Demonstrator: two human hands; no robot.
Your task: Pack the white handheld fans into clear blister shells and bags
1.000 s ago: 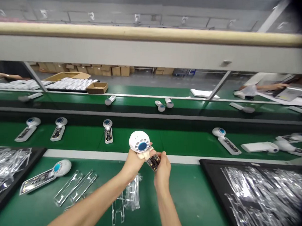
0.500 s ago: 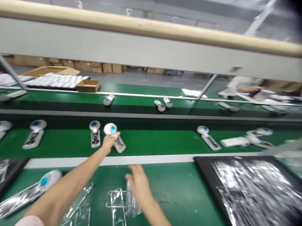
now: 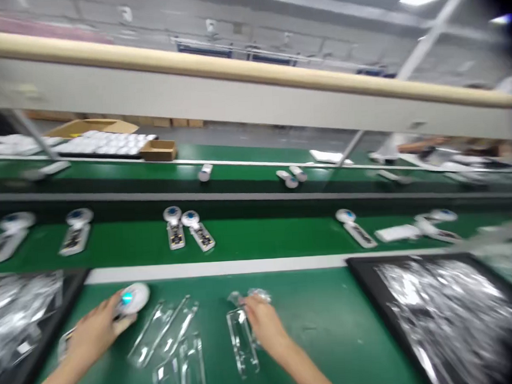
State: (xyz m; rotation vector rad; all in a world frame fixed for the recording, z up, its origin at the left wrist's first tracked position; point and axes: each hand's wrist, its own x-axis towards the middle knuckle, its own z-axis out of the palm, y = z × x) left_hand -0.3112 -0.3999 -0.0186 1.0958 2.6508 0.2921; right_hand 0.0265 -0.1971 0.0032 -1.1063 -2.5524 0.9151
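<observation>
My left hand (image 3: 94, 326) is wrapped round a white round-headed device (image 3: 136, 299) with a bright blue centre, at the left of the green bench. Most of its handle is hidden by the fingers. My right hand (image 3: 264, 322) closes on the upper end of a clear plastic frame (image 3: 242, 342), lying or held low over the bench; the fingertips hide the exact grip. Between my hands lie more clear plastic frames (image 3: 164, 332). On the belt beyond, two similar devices, a left one (image 3: 175, 232) and a right one (image 3: 202, 235), show circuit boards in their handles.
A black tray of clear plastic pieces (image 3: 371, 300) stands at the right, another black tray (image 3: 79, 284) at the left. More white devices (image 3: 75, 234) lie along the green belt (image 3: 275, 236). A wooden rail (image 3: 233, 63) crosses overhead. Another person's arm (image 3: 421, 144) shows far right.
My left hand has let go of a device on the belt and come back to the one on the bench. My right hand has closed on a clear frame. The view has shifted.
</observation>
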